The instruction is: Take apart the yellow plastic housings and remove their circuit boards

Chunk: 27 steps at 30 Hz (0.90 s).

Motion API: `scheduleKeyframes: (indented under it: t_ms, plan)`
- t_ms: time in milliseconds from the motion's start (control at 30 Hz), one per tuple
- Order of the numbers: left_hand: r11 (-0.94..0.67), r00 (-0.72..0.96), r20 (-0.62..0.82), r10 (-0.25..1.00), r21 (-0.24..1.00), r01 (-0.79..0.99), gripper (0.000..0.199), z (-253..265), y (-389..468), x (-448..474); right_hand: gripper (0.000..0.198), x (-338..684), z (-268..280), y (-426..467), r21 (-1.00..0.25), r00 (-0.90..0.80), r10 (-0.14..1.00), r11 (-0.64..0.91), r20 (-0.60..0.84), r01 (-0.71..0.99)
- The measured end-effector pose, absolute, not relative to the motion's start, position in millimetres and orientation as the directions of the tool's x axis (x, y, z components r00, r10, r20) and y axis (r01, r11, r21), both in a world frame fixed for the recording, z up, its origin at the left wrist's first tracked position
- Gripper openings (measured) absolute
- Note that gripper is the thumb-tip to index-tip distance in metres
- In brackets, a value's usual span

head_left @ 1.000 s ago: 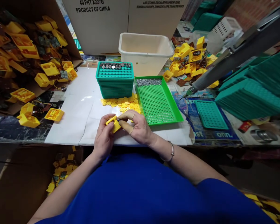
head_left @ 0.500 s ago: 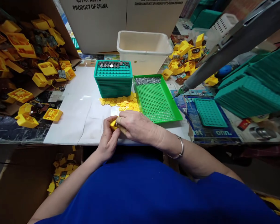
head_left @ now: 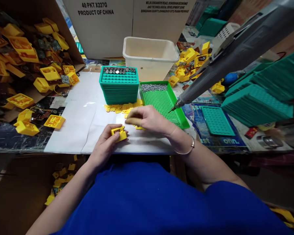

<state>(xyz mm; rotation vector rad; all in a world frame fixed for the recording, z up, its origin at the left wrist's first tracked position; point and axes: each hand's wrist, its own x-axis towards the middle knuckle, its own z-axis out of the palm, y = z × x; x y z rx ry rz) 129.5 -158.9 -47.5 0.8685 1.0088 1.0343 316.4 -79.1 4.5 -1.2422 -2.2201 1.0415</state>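
My left hand (head_left: 105, 142) pinches a small, hollow, yellow plastic casing (head_left: 120, 134) between thumb and fingers, near the front edge of the worktop (head_left: 14, 141), above a white paper-like sheet (head_left: 74, 112). My right hand (head_left: 150, 120), with tan covers (head_left: 134, 121) on some fingers and a silver metal bangle (head_left: 186, 150) round the wrist, is apart from the casing. Its fingers are bent, with thumb and forefinger close together; I cannot tell whether anything is pinched there. It hangs by a loose spread of thin, flat, yellow plastic pieces (head_left: 123, 107), hiding some of them.

Behind those pieces stands a tall stack of teal plastic trays (head_left: 119, 93), with round metallic discs (head_left: 120, 70) along the back of the top one. Beside the stack lies a bright green, perforated plastic tray (head_left: 160, 100), a heap of small silvery metal parts (head_left: 154, 87) at its far end. A grey, pen-shaped power screwdriver (head_left: 205, 76) slants in from my right, its tip in front of that tray in my view.
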Motion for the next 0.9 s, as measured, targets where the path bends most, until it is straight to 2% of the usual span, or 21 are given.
scheduleKeyframes:
  t_ms: [33, 100, 200, 267, 367, 467, 567, 633, 767, 833, 900]
  plan:
    - [0.307, 0.164, -0.267, 0.950, 0.897, -0.317, 0.025, -44.9, -158.5, 127.2, 0.017, 317.7, 5.8, -75.9, -0.752, -0.496, 0.868, 0.338, 0.017, 0.566]
    - [0.313, 0.137, -0.282, 0.949, 0.880, -0.356, 0.022, -41.0, -158.4, 122.0, 0.016, 317.2, 7.0, -70.4, -0.624, -0.466, 0.883, 0.394, 0.053, 0.675]
    - [0.317, 0.165, -0.275, 0.947, 0.882, -0.349, 0.021, -39.3, -159.4, 115.1, 0.022, 308.5, 4.3, -65.8, -0.302, -0.540, 0.839, 0.499, -0.068, 0.812]
    - [0.324, 0.191, -0.272, 0.943, 0.881, -0.344, 0.021, -39.5, -159.8, 112.9, 0.028, 299.8, 0.7, -64.1, -0.152, -0.562, 0.816, 0.544, -0.136, 0.825]
    - [0.340, 0.193, -0.288, 0.938, 0.875, -0.346, 0.019, -40.0, -159.1, 113.7, 0.033, 288.2, -4.8, -59.7, -0.054, -0.588, 0.790, 0.589, -0.173, 0.806]
    - [0.345, 0.178, -0.299, 0.937, 0.872, -0.347, 0.020, -39.8, -157.6, 117.0, 0.033, 282.5, -8.6, -52.2, -0.030, -0.623, 0.761, 0.629, -0.181, 0.777]
    - [0.352, 0.162, -0.314, 0.936, 0.870, -0.346, 0.021, -39.7, -156.4, 119.9, 0.026, 284.5, -9.5, -44.6, -0.082, -0.636, 0.761, 0.631, -0.132, 0.772]
    - [0.359, 0.143, -0.330, 0.933, 0.863, -0.355, 0.020, -39.7, -155.6, 121.4, 0.017, 289.3, -8.5, -41.2, -0.186, -0.633, 0.773, 0.616, -0.043, 0.765]
    - [0.370, 0.143, -0.341, 0.929, 0.849, -0.378, 0.020, -39.5, -153.3, 124.6, 0.006, 302.6, -7.5, -44.1, -0.519, -0.521, 0.837, 0.524, 0.166, 0.676]
    - [0.368, 0.156, -0.333, 0.930, 0.846, -0.387, 0.021, -39.3, -152.0, 126.7, 0.006, 309.0, -9.8, -53.0, -0.711, -0.481, 0.865, 0.426, 0.139, 0.559]
    - [0.357, 0.164, -0.318, 0.934, 0.845, -0.398, 0.021, -39.0, -150.9, 129.1, 0.007, 314.5, -14.1, -66.4, -0.835, -0.525, 0.844, 0.365, 0.110, 0.411]
